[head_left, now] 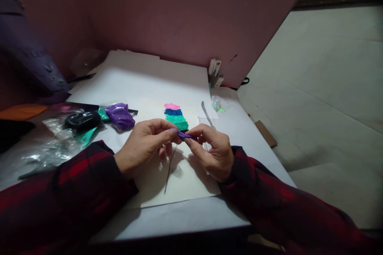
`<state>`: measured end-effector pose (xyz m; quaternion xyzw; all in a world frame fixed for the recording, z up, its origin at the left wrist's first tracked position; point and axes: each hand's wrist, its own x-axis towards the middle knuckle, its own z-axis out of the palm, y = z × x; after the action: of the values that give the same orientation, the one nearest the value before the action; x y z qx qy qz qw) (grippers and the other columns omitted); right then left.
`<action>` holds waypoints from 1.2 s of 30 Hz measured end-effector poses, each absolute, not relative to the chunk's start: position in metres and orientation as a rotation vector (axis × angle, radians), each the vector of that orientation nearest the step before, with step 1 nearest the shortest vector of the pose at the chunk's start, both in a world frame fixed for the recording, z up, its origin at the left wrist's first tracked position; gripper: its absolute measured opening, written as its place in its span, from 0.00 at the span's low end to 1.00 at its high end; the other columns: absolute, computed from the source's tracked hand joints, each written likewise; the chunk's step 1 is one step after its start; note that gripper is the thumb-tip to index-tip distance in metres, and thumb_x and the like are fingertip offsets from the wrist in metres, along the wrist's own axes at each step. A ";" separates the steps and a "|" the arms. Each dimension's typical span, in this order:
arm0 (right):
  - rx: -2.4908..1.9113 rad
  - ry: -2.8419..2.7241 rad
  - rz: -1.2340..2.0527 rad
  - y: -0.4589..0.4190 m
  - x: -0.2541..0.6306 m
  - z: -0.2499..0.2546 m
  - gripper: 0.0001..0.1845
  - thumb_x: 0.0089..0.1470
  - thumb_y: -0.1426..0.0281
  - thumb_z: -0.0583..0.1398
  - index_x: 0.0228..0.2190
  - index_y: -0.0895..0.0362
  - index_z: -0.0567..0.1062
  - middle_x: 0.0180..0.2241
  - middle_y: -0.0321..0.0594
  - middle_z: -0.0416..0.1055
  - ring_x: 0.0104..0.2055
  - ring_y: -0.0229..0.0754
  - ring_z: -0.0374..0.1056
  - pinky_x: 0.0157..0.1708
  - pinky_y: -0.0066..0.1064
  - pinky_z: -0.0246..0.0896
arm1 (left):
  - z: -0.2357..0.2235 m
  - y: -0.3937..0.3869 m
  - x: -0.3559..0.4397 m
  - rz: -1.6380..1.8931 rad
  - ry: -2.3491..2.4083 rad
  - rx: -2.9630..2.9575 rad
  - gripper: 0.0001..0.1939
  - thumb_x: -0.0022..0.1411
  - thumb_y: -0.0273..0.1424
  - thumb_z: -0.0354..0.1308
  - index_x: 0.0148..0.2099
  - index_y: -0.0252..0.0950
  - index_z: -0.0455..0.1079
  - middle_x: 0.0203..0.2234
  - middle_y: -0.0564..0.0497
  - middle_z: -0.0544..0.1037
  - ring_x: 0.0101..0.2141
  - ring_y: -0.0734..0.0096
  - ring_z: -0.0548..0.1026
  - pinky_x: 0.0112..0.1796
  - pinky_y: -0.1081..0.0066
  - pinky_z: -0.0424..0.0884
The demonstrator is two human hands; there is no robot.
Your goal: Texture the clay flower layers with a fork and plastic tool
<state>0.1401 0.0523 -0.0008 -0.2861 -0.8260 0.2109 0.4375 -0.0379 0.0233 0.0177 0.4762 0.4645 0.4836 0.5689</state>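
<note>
Pinched between the fingertips of both hands is a small, thin piece of purple modelling clay (184,134). My left hand (149,141) grips its left end with thumb and forefinger. At its right end the thumb and fingers of my right hand (211,149) are closed on it. Just beyond the fingers, textured bands of pink, blue and green clay (176,121) lie on a sheet of pale paper (149,191). Part of the lowest, dark band is covered by my hands. A thin dark stick (170,171) lies below the fingers.
At left are a bag of purple clay (120,117), a black lump in plastic (83,120) and crumpled clear bags (44,151). A grey curved tool (207,112) lies beyond my right hand. A small clear bag (220,103) sits near the table's right edge.
</note>
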 end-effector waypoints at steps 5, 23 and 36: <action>-0.791 -2.006 0.506 0.054 0.141 -0.002 0.04 0.54 0.73 0.58 0.34 0.58 0.72 0.26 0.35 0.68 0.26 0.34 0.62 0.24 0.28 0.60 | 0.013 0.027 -0.042 1.314 1.151 1.048 0.09 0.55 0.33 0.62 0.35 0.32 0.70 0.26 0.50 0.75 0.19 0.79 0.67 0.20 0.76 0.65; -0.687 -2.049 0.688 0.055 0.139 -0.003 0.09 0.52 0.71 0.62 0.37 0.59 0.72 0.32 0.39 0.71 0.31 0.36 0.67 0.31 0.31 0.65 | 0.010 0.025 -0.041 1.193 1.000 1.193 0.08 0.52 0.30 0.65 0.33 0.33 0.71 0.17 0.55 0.71 0.18 0.80 0.66 0.21 0.79 0.61; -0.682 -2.011 0.679 0.054 0.138 -0.004 0.10 0.53 0.72 0.61 0.39 0.58 0.71 0.31 0.38 0.71 0.30 0.36 0.67 0.29 0.30 0.66 | 0.014 0.023 -0.040 1.015 1.046 1.290 0.10 0.56 0.34 0.59 0.36 0.31 0.69 0.18 0.54 0.71 0.20 0.75 0.68 0.23 0.74 0.62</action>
<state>0.1383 0.0542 -0.0039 -0.2745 -0.8100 0.2734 0.4404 -0.0398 0.0227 0.0136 0.5480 0.4442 0.4310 0.5627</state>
